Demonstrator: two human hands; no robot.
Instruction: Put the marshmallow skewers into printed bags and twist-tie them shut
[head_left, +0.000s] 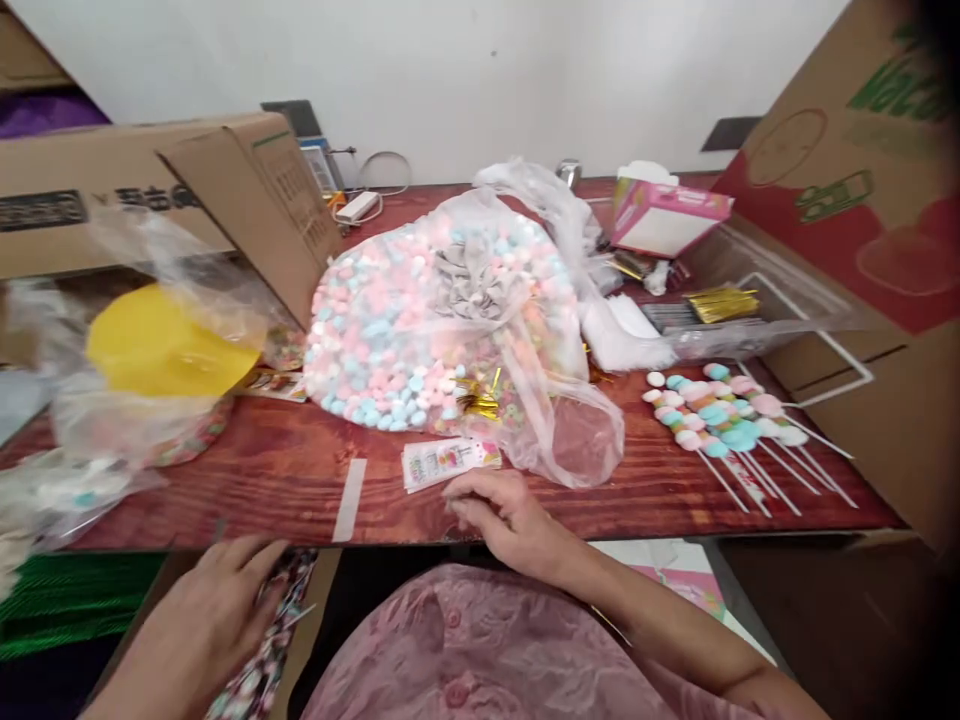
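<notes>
Right hand resting at the near edge of the red wooden table, fingers curled loosely, fingertips touching a small printed packet; cannot tell whether gripped. Left hand below the table edge, open palm down on a patterned wrapper strip. Directly behind the packet, a big clear bag of pink and blue marshmallows, its loose plastic spilling toward the right hand. Far right, marshmallow skewers laid in a row, well apart. Left, a yellow lid inside plastic, cardboard boxes behind. Pink box at the back.
</notes>
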